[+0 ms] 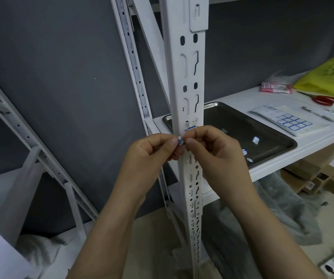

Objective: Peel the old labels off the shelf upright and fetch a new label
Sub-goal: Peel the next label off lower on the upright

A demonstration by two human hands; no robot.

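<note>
Mid-peel on the shelf upright [188,81], with the removal step only partly done. Left hand [152,150] curled, thumb and forefinger pinching a small crumpled scrap of label [180,140], white with blue edging, right in front of the post. Right hand [212,146] likewise curled, fingertips closed against the same scrap from the other side; whether gripping it or only pressing at it, hard to tell. Just above both hands, still stuck to the upright: the remainder of the old label [191,125], handwritten marks and a blue line showing at its lower edge. Behind the post, on the white shelf board [283,168], a metal tray [232,117] holding several torn label bits [255,140], apparently the dumping place for what comes off. Further right along the board, well apart from the hands, a sheet of new labels [292,122] with blue-bordered blanks, untouched. Probably next: dropping the pinched scrap into the tray, then getting a nail under the edge of the stuck remainder and pulling slowly, low along the metal, to avoid tearing it into more fragments. Only after that, a reach rightward past the tray for one blank from the sheet.
</note>
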